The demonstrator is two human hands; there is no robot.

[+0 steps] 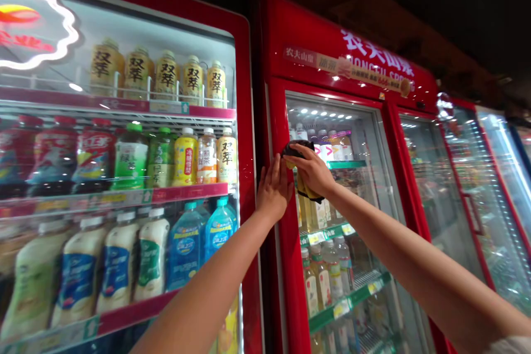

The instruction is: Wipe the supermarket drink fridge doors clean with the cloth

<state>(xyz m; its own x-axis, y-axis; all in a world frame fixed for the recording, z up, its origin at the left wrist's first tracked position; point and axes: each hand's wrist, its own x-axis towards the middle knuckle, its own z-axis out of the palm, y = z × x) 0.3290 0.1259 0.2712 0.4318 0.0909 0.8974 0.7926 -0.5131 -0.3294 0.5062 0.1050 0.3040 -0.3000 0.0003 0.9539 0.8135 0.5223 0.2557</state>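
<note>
My right hand (312, 168) presses a dark cloth with a yellow side (309, 191) against the glass door (352, 116) of a red drinks fridge (290, 265), close to the door's left edge. The fingers are bent over the cloth, and part of it hangs below the palm. Just left of it, my left hand (274, 191) lies flat on the red door frame with its fingers stretched upward, holding nothing. Bottles on green-edged shelves show through the glass behind the cloth.
To the left stands another red-framed fridge (251, 177) with rows of bottled drinks (186, 157) behind glass. A lit sign (377, 52) runs above the right fridge. Further glass-door fridges (477, 177) continue to the right, one with a red handle (473, 213).
</note>
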